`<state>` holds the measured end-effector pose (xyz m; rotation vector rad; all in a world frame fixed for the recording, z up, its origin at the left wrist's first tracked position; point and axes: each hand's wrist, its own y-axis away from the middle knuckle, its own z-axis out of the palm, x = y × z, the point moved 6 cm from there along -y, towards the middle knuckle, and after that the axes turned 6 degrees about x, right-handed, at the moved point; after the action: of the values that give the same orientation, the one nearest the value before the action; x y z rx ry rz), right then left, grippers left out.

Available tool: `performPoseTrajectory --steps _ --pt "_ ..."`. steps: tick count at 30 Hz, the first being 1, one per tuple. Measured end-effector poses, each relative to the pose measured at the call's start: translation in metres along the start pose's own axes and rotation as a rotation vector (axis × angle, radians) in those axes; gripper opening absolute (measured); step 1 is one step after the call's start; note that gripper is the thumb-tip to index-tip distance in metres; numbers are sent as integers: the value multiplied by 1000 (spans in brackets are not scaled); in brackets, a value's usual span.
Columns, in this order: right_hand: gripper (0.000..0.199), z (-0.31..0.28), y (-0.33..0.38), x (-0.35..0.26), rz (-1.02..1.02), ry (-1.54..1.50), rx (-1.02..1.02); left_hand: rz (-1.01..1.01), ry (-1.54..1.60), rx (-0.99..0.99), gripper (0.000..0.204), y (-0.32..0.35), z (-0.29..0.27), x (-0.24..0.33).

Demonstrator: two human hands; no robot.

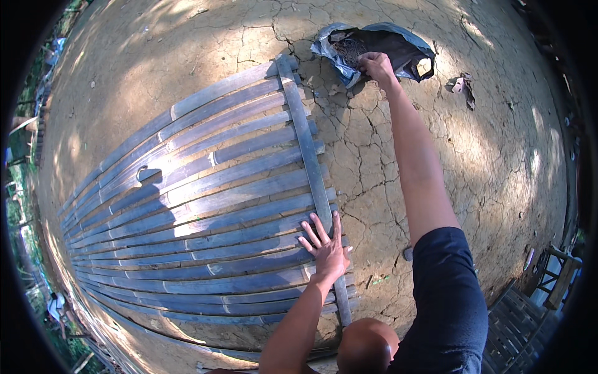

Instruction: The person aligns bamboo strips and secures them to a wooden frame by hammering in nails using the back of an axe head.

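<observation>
A panel of split bamboo slats [230, 193] lies on the ground, with a flat crosspiece [302, 134] running across its right end. My left hand [328, 249] rests on the slats and crosspiece, its fingers spread flat. At the far end of my stretched arm, my right hand [377, 65] is over the mouth of a dark plastic bag [402, 45]. Its fingertips are pinched together beside a heap of small brown bits [349, 50] inside the bag. Whatever the fingers hold, if anything, is too small to tell.
Cracked bare earth [367, 162] surrounds the panel. A crumpled dry leaf [462, 87] lies right of the bag. At the lower right are a dark slatted surface [514, 327] and a wooden frame [560, 277]. My bent knee [367, 346] is near the panel's near right corner.
</observation>
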<state>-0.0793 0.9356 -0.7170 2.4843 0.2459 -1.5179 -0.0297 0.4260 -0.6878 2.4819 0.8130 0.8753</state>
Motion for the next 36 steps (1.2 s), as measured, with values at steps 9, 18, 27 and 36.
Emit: performPoseTrajectory --steps 9,18,27,36 --pt "13 -18 34 -24 239 -551 -243 1 28 -16 110 0 1 2" --pt "18 -58 56 -33 237 -616 -222 -45 -26 -61 112 -2 1 5" --pt "25 -49 26 -34 65 46 113 -17 -17 -47 109 0 -2 5" --pt "19 -7 -9 -7 81 -94 -68 37 32 -5 106 3 2 3"
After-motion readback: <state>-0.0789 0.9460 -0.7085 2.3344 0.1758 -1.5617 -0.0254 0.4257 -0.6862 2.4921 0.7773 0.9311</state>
